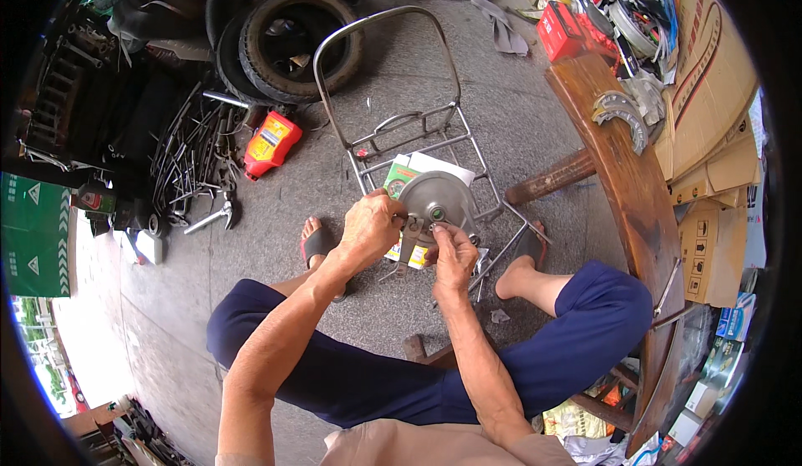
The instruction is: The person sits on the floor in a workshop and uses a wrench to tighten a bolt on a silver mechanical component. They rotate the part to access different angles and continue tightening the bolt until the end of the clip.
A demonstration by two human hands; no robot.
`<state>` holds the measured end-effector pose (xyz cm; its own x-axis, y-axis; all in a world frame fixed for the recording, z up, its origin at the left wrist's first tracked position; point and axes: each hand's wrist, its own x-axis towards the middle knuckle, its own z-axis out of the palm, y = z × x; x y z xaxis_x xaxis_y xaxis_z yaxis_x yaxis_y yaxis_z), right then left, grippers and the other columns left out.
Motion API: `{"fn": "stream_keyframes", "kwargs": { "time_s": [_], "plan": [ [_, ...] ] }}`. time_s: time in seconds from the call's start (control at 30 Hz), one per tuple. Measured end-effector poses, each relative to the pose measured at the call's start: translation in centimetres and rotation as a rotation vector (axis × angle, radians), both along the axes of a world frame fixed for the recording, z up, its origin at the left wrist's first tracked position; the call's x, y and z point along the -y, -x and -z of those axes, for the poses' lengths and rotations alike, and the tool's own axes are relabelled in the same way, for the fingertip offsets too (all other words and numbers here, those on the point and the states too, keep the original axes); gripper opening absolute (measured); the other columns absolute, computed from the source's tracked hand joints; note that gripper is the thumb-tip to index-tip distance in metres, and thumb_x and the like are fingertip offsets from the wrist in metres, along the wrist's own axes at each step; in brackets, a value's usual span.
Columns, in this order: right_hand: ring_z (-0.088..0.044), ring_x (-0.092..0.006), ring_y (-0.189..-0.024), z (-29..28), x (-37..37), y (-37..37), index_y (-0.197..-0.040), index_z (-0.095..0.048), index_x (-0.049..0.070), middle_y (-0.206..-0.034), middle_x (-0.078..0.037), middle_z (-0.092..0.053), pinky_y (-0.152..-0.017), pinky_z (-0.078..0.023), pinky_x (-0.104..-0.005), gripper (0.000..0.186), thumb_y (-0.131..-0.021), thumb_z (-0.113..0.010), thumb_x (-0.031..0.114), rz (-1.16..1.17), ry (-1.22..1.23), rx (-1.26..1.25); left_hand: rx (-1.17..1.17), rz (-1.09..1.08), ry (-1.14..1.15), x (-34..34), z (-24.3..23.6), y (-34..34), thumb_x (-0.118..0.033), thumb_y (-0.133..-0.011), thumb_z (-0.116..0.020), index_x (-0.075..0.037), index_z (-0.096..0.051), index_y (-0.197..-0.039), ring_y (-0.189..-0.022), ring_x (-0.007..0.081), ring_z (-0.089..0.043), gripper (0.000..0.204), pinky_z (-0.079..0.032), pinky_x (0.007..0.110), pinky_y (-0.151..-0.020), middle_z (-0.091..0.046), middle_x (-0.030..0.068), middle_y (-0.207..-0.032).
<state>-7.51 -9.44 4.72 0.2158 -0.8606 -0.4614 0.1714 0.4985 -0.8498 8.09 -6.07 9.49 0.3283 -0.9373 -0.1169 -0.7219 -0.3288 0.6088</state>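
Note:
Between my knees is a round grey metal brake plate (440,194) with a small hub hole near its middle. A flat metal lever arm (409,244) hangs from its lower left side. My left hand (373,225) is closed at the plate's left edge, by the top of the lever. Just below the hub, my right hand (454,259) has thumb and finger pressed together against the plate; any small part in them is too small to make out. Behind the plate are a metal tube frame (455,142) and some printed boxes or papers (401,173).
Tyres (251,52) lie at the far left, near a red bottle (272,144) and a heap of hand tools (196,152). Curved brake shoes (622,119) rest on the wooden bench (622,190) at right. Cardboard boxes (710,249) stand beyond it.

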Motion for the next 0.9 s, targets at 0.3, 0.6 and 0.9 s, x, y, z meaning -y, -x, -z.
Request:
{"fn": "stream_keyframes", "kwargs": {
  "time_s": [0.3,0.6,0.9],
  "plan": [
    [-0.059,-0.0135,-0.057,0.2,0.2,0.5,-0.099,-0.065,-0.001,-0.075,-0.005,-0.063,-0.049,-0.048,-0.0292,0.012,-0.091,-0.062,0.007,-0.066,0.098,-0.077,-0.05,-0.014,0.008,0.1,-0.1,0.0,-0.001,-0.072,-0.066,0.0,-0.071,-0.088,-0.082,0.0363,-0.064,0.017,-0.051,0.044,-0.074,-0.063,0.0177,-0.084],
    [-0.066,-0.0348,-0.086,-0.9,0.4,0.3,-0.105,-0.063,0.001,-0.097,-0.015,-0.062,-0.07,-0.054,-0.042,0.02,-0.085,-0.062,-0.001,-0.329,1.034,-0.726,-0.014,-0.013,0.042,0.0,0.3,0.4,0.002,-0.072,-0.063,0.003,-0.069,-0.089,-0.081,0.0391,-0.064,0.018,-0.051,0.045,-0.073,-0.063,0.0197,-0.085],
    [-0.069,-0.0278,-0.083,-0.5,0.0,-0.6,-0.105,-0.064,-0.002,-0.098,-0.015,-0.067,-0.071,-0.056,-0.0368,0.021,-0.084,-0.066,0.0,-0.238,0.809,-0.533,-0.01,-0.005,0.05,-0.1,0.2,0.2,0.0,-0.074,-0.061,0.0,-0.072,-0.088,-0.077,0.0388,-0.064,0.018,-0.051,0.045,-0.072,-0.062,0.0207,-0.081]
  ]
}}
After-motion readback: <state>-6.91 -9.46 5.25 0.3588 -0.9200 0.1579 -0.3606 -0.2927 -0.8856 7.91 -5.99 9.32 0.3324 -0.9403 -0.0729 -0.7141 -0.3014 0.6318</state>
